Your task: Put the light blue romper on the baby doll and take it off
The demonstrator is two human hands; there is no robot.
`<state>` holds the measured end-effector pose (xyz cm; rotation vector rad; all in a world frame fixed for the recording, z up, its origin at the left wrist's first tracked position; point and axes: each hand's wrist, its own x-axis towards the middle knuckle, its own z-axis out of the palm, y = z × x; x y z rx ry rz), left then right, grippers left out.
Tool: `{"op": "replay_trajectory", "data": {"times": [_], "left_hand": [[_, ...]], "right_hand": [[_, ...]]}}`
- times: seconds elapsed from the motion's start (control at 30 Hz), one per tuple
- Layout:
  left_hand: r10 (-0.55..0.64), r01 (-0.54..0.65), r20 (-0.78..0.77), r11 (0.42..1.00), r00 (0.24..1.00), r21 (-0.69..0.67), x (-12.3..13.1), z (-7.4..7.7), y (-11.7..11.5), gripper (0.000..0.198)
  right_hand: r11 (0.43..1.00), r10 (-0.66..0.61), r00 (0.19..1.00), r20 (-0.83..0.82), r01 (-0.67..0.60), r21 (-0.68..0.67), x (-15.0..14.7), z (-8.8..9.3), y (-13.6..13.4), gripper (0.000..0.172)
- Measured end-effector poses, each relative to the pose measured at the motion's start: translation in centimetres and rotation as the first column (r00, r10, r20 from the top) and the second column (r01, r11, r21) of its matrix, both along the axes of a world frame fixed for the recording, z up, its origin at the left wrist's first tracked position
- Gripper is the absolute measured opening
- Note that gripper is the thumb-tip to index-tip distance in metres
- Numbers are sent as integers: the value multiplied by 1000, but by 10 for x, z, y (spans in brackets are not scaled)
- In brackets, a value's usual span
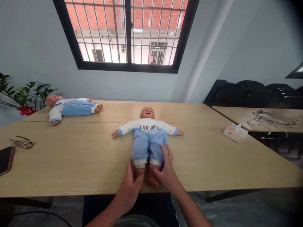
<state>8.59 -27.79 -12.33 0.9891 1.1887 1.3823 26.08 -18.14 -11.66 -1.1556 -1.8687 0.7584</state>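
A baby doll [149, 138] lies on its back on the wooden table, arms spread and feet toward me. It wears a white top with an animal face and light blue trousers with white cuffs. My left hand [132, 181] is closed round the ankle and foot on the left. My right hand [167, 168] grips the other lower leg, thumb by the cuff and fingers along the trouser's outer side. The foot beneath my left fingers is partly hidden.
A second baby doll [75, 107] lies sideways at the back left, near a plant [30, 94]. Eyeglasses [23, 144] and a phone [6, 160] rest on the left of the table [90, 164]. A tissue box [235, 133] and tangled cables [270, 119] are at right.
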Motion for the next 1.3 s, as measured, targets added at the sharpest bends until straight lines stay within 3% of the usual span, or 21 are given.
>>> {"op": "replay_trajectory", "data": {"times": [0.13, 0.27, 0.33, 0.43, 0.5, 0.57, 0.67, 0.77, 0.87, 0.93, 1.03, 1.17, 1.3], "left_hand": [[23, -23, -13, 999, 1000, -26, -24, -17, -12, 89], [49, -62, -103, 990, 994, -127, -73, -14, 4, 64], [68, -93, -197, 988, 978, -122, -97, -5, 33, 56], [101, -131, -397, 990, 912, -48, -115, 10, 97, 45], [135, -154, -400, 988, 907, -14, -116, 14, 142, 42], [145, -152, -378, 988, 914, 13, -110, 12, 180, 38], [155, -150, -342, 988, 927, 43, -103, 3, 209, 28], [165, -150, -282, 986, 945, 72, -106, -7, 212, 24], [163, -149, -179, 985, 970, 89, -114, -12, 208, 28], [140, -131, -95, 987, 986, 92, -116, -13, 206, 35], [65, -67, 28, 994, 997, 85, -114, -11, 205, 44], [-75, 58, 199, 994, 977, 87, -111, -3, 206, 38], [-158, 142, 165, 984, 974, 102, -117, 8, 217, 29]], "right_hand": [[997, 75, 995, 68, -73, -27, 13, 10, 1, 81], [973, 202, 953, 228, -169, -157, 40, 28, 4, 83], [967, 221, 921, 321, -164, -196, 46, 42, 6, 86], [990, 140, 889, 435, -140, -32, 31, 69, 19, 79], [971, 143, 848, 510, -220, 94, 5, 88, 38, 66], [935, 191, 778, 599, -330, 130, -31, 103, 64, 54], [920, 103, 701, 705, -338, 201, -83, 113, 109, 43], [907, 52, 544, 837, -378, 188, -115, 111, 143, 36], [888, 87, 419, 904, -443, 120, -122, 109, 158, 27], [888, 139, 423, 895, -453, 76, -117, 112, 161, 20], [898, 263, 492, 830, -439, -24, -105, 125, 161, 14], [888, 403, 557, 726, -431, -163, -87, 141, 163, 16], [873, 478, 571, 667, -397, -285, -74, 140, 174, 20]]}}
